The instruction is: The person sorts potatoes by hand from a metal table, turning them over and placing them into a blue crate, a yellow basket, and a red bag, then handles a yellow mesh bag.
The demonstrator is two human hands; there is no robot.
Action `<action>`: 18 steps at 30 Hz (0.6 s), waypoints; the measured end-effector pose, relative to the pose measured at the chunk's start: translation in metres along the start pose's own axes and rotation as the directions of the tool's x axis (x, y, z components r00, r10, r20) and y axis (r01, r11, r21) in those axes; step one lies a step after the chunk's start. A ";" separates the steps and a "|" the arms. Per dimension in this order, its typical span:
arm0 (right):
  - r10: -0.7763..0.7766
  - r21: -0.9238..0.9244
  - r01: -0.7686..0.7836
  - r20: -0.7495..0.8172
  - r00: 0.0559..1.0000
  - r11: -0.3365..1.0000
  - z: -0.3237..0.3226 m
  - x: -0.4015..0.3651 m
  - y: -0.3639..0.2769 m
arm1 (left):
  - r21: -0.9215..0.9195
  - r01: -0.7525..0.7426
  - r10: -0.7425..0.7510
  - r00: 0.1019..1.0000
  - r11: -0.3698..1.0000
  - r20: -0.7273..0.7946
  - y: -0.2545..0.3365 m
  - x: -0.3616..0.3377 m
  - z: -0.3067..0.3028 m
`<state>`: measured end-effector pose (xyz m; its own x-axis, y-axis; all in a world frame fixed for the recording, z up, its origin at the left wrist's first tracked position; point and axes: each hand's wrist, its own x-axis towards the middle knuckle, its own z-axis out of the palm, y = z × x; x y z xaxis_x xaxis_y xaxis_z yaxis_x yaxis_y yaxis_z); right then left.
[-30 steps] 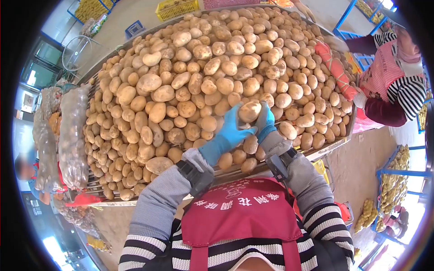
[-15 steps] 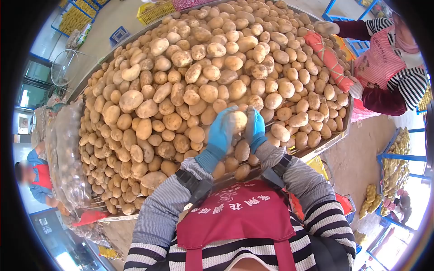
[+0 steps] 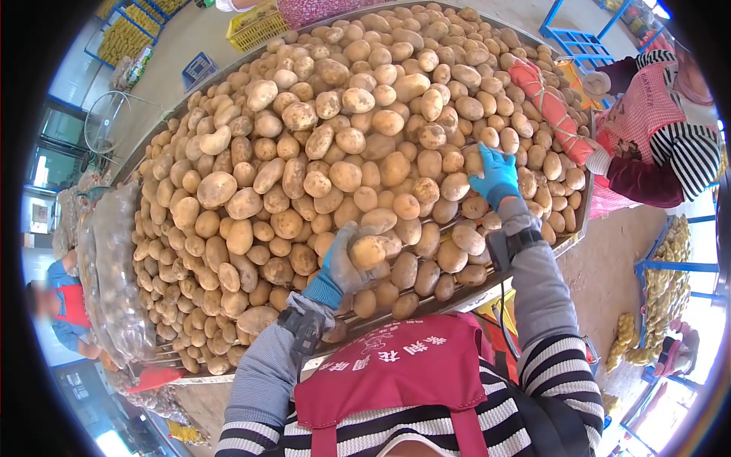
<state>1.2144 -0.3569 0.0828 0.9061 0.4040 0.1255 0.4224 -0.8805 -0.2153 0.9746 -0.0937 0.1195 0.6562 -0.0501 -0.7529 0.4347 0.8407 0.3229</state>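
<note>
here, the left hand (image 3: 343,261) has its fingers wrapped round a potato (image 3: 368,253) at the heap's (image 3: 251,179) near side; a light, full grip should suit its smooth curve. the right hand (image 3: 498,181) lies over another potato (image 3: 473,160), though whether its fingers grip it i cannot tell. neighbouring potatoes crowd both; a tied red bundle (image 3: 550,109) lies beyond, a co-worker's hand (image 3: 600,161) at its end.

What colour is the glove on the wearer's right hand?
The right hand wears a bright blue glove; head view shows it best.
</note>
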 end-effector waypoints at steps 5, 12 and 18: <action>0.159 0.185 -0.187 0.157 0.975 0.965 0.006 -0.009 0.021 | -0.131 0.067 -0.055 0.994 0.989 0.091 -0.001 -0.005 0.009; -0.072 0.456 0.204 -0.291 0.954 0.866 -0.031 -0.094 -0.010 | 0.036 0.025 -0.024 1.000 0.999 -0.005 -0.017 0.022 -0.066; 0.062 0.670 0.300 -0.461 0.885 0.679 -0.080 -0.155 -0.022 | 0.233 -0.071 0.074 0.997 0.970 -0.003 -0.019 0.022 -0.051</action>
<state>1.0623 -0.4198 0.1452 0.8179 0.1885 0.5437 0.5748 -0.3106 -0.7571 0.9496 -0.0836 0.0673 0.6849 0.0137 -0.7285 0.5184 0.6935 0.5003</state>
